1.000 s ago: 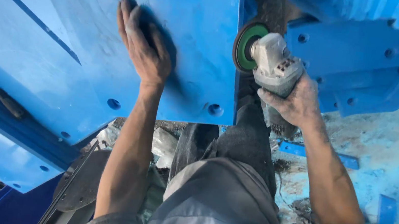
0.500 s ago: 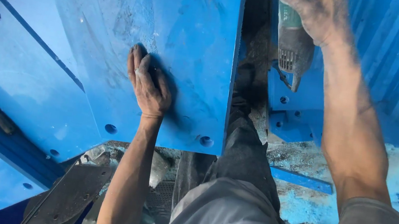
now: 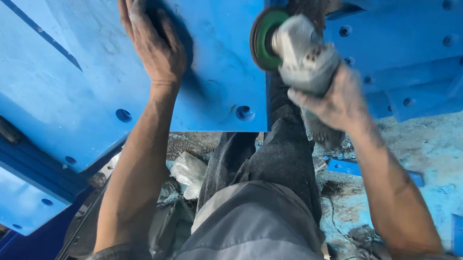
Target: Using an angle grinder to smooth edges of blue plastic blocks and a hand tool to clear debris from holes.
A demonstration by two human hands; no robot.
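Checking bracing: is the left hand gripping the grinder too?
No, the left hand lies flat on the blue plate; only the right hand holds the grinder.

The left hand (image 3: 153, 42) lies flat on the plate (image 3: 61, 66), near its right edge. To the right of this edge, the right hand (image 3: 337, 99) holds the grinder (image 3: 303, 59), and its disc (image 3: 263, 37) is just beside the edge. Behind the grinder are bolted brackets (image 3: 414, 53). Below the plate lies a beam (image 3: 13, 155).
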